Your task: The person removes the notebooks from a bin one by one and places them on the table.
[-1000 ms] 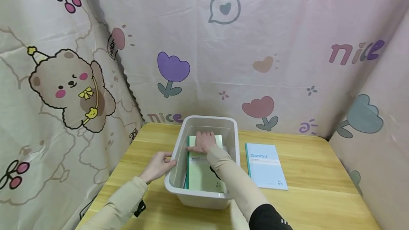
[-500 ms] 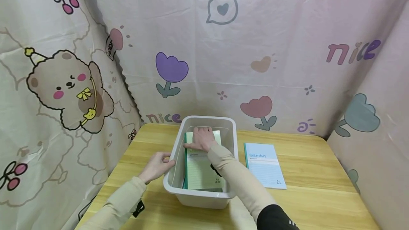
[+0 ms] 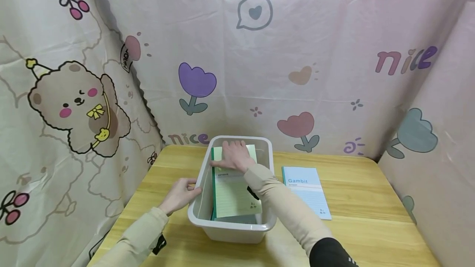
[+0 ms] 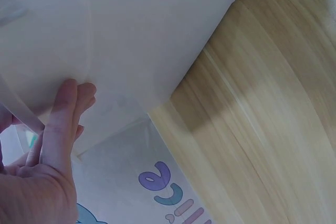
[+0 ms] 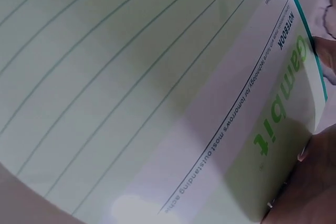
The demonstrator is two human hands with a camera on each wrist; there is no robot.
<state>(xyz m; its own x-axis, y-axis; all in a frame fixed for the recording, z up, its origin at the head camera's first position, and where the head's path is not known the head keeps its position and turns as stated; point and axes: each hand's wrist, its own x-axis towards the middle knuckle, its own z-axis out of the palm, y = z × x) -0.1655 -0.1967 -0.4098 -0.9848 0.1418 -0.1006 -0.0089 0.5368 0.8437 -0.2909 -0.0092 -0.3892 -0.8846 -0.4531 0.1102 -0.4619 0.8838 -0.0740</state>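
A green notebook (image 3: 237, 195) is inside the white bin (image 3: 237, 234), raised toward its far end, with another notebook (image 3: 241, 219) partly showing beneath. My right hand (image 3: 234, 155) grips the green notebook near its top, thumb at the teal spine and fingers at the opposite edge. In the right wrist view the notebook's cover (image 5: 157, 87) looks bowed between thumb and fingers. The left hand (image 3: 179, 196) pinches the bin's left rim; in the left wrist view its fingers (image 4: 65, 114) lie against the bin's outer wall (image 4: 142, 35).
A blue notebook (image 3: 306, 195) lies on the wooden table (image 3: 360, 201) to the right of the bin. Patterned cloth (image 3: 326, 32) hangs behind the table and at both sides.
The right hand and the green notebook have risen toward the bin's far end, uncovering part of the notebook beneath. The left hand keeps its hold on the rim.
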